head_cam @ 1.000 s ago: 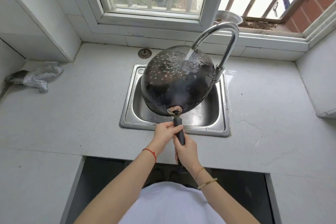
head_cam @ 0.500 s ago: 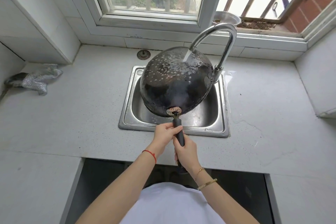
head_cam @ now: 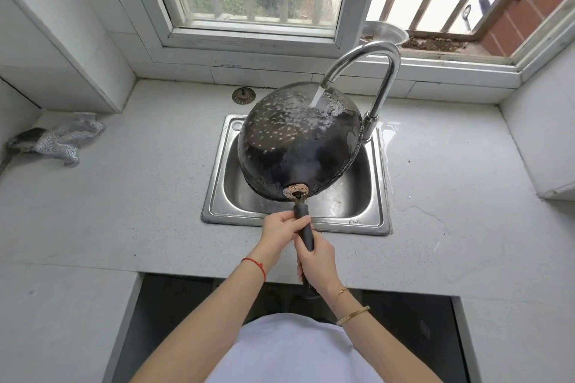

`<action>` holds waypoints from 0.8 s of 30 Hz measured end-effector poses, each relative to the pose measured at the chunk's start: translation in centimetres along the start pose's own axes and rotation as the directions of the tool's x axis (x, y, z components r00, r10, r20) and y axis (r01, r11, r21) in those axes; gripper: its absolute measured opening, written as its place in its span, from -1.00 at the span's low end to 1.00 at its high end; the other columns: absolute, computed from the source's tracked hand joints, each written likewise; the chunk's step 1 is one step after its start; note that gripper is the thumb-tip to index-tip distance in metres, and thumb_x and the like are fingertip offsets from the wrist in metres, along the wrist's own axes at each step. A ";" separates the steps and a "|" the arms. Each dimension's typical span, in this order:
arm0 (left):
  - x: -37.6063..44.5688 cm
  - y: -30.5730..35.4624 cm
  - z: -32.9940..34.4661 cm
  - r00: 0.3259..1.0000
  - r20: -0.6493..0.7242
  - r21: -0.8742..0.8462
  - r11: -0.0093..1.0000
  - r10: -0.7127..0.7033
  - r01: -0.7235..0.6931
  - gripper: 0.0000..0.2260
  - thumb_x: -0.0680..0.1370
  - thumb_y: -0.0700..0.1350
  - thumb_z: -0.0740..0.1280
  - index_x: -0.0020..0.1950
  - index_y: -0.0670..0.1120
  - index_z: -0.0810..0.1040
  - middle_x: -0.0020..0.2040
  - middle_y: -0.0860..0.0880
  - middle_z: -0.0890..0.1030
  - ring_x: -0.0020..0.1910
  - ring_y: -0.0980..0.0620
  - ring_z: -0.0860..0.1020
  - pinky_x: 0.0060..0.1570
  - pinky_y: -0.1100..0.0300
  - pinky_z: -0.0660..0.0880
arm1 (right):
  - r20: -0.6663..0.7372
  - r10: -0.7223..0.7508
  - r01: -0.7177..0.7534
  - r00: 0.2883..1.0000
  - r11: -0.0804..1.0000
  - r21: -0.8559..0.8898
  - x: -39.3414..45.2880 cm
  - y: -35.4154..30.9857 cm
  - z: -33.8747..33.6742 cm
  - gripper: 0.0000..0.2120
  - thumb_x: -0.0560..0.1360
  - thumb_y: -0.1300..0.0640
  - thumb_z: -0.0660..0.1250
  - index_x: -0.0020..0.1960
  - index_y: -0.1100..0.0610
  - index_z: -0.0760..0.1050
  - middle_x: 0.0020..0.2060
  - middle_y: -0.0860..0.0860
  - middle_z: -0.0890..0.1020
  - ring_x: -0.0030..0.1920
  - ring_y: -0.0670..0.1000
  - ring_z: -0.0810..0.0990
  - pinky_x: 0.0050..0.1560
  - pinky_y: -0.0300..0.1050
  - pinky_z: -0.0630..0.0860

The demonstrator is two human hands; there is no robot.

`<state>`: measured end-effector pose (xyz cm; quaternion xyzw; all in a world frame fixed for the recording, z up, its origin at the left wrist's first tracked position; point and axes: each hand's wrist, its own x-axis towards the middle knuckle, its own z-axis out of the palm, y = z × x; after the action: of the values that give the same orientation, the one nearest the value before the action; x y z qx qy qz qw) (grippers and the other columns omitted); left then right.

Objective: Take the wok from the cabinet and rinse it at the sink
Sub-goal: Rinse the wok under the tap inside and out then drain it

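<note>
Little has moved since the earlier frames: the wok (head_cam: 298, 146) hangs over the sink (head_cam: 214, 196) in much the same tilt, with only a slight shift of the view. It is turned bottom up, its dark outside facing the tap (head_cam: 370, 71), and the stream lands on the far part of that outside, close under the spout. Both hands grasp the black handle (head_cam: 305, 227) at the near edge of the sink, the left hand (head_cam: 280, 232) closer to the sink and the right hand (head_cam: 317, 261) behind it. Fetching from the cabinet looks done and rinsing is under way; whether the inside has been rinsed cannot be told, and shutting off the water probably remains
</note>
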<state>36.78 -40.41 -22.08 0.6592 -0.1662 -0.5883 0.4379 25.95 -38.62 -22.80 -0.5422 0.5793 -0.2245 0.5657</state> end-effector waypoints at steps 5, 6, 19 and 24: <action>-0.1 0.1 0.0 1.000 0.004 -0.015 1.000 -0.005 0.005 -0.77 0.51 -0.18 0.45 0.14 -0.20 0.64 0.04 -0.17 0.71 0.08 -0.06 0.66 0.01 0.21 0.60 | -0.001 0.011 -0.011 1.000 1.000 -0.010 0.1 0.1 0.1 -0.85 0.63 0.09 0.26 0.11 0.16 0.50 -0.35 0.14 0.57 -0.55 -0.08 0.53 -0.50 -0.21 0.54; -0.1 0.1 0.0 1.000 0.004 -0.014 1.000 -0.005 0.005 -0.76 0.51 -0.17 0.45 0.15 -0.20 0.64 0.04 -0.16 0.71 0.09 -0.06 0.66 0.02 0.20 0.59 | -0.002 0.013 -0.013 1.000 1.000 -0.011 0.1 0.2 0.1 -0.85 0.63 0.09 0.26 0.11 0.15 0.50 -0.35 0.14 0.57 -0.55 -0.08 0.53 -0.50 -0.21 0.55; -0.1 0.0 -0.1 1.000 0.001 -0.002 1.000 -0.013 0.013 -0.75 0.52 -0.16 0.45 0.17 -0.20 0.64 0.03 -0.14 0.71 0.08 -0.06 0.66 0.12 0.09 0.60 | 0.000 0.020 -0.020 1.000 1.000 -0.020 -0.1 -0.1 0.1 -0.85 0.64 0.09 0.26 0.14 0.14 0.49 -0.34 0.11 0.57 -0.55 -0.11 0.53 -0.50 -0.26 0.54; -0.5 0.3 -0.1 1.000 0.019 -0.031 0.999 -0.013 0.014 -0.81 0.52 -0.19 0.44 0.12 -0.17 0.64 -0.04 -0.10 0.71 -0.01 0.01 0.69 -0.15 0.30 0.58 | -0.001 -0.010 0.010 1.000 1.000 -0.028 -0.2 -0.3 0.0 -0.88 0.64 0.10 0.25 0.06 0.15 0.49 -0.38 0.12 0.56 -0.56 -0.06 0.52 -0.50 -0.19 0.55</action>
<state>36.83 -40.17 -21.55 0.6478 -0.1565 -0.5999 0.4427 26.03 -38.52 -22.49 -0.5526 0.5801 -0.2196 0.5567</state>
